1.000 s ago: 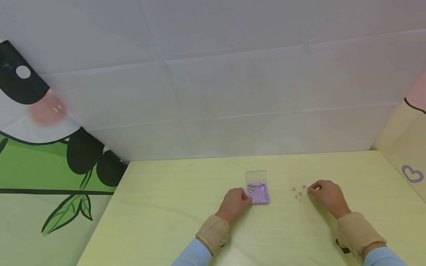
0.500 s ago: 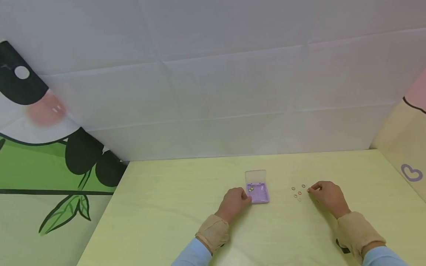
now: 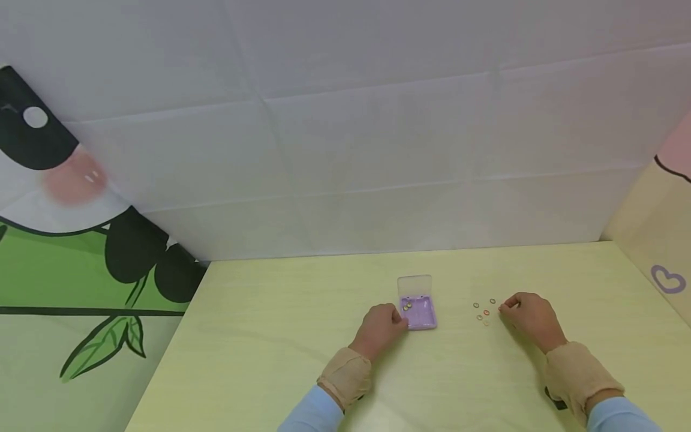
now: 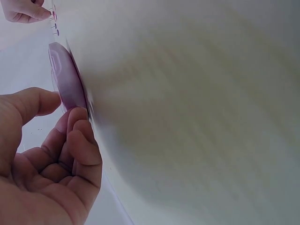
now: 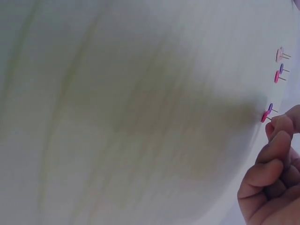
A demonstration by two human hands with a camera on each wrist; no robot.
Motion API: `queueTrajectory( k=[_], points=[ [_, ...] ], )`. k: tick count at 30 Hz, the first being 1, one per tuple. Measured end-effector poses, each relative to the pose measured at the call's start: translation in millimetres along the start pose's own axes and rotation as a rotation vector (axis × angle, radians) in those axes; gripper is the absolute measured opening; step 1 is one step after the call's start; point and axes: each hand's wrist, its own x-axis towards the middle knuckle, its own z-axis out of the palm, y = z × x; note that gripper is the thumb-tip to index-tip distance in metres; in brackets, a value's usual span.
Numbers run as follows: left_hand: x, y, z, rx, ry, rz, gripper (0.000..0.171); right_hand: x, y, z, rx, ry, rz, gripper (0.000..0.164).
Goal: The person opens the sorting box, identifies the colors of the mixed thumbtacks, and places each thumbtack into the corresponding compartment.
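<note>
My left hand [image 3: 379, 331] holds the near left corner of a small purple plastic box [image 3: 423, 318], thumb and fingers at its edge. The box's clear lid [image 3: 415, 286] stands raised at the back, and a few gold-looking thumbtacks [image 3: 407, 306] lie in its left part. Over on the right, my right hand [image 3: 531, 321] pinches a pink-headed thumbtack [image 5: 265, 116] by its pin, the head turned to the table. Just left of those fingertips several loose thumbtacks [image 3: 486, 312] lie on the table, pink and purple heads down and pins up in the right wrist view.
The pale yellow table [image 3: 259, 336] runs back to a white cloth wall [image 3: 345, 150]. A cartoon-printed panel [image 3: 135, 246] borders the left side, and a cream panel with a purple heart [image 3: 668, 280] borders the right.
</note>
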Motion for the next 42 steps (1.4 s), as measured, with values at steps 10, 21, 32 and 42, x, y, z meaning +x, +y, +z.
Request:
queueTrajectory(
  k=[10, 21, 32, 42],
  points=[
    [1.5, -1.8, 3.4, 0.005, -0.004, -0.002, 0.017, -2.0, 5.6, 1.2, 0.014, -0.009, 0.029, 0.03],
    [1.9, -0.3, 3.5, 0.009, 0.004, 0.0, 0.017, -7.2, 0.7, -3.9, 0.08, -0.002, 0.07, 0.035],
    [1.6, 0.0, 1.3, 0.0, 0.009, -0.001, 0.016, -8.1, -2.5, -5.4, 0.425, -0.016, 0.087, 0.033],
    [1.9, -1.1, 3.1, -0.014, 0.008, 0.005, 0.015, -15.1, -7.1, -14.4, 1.026, -0.138, 0.003, 0.029]
  ],
)
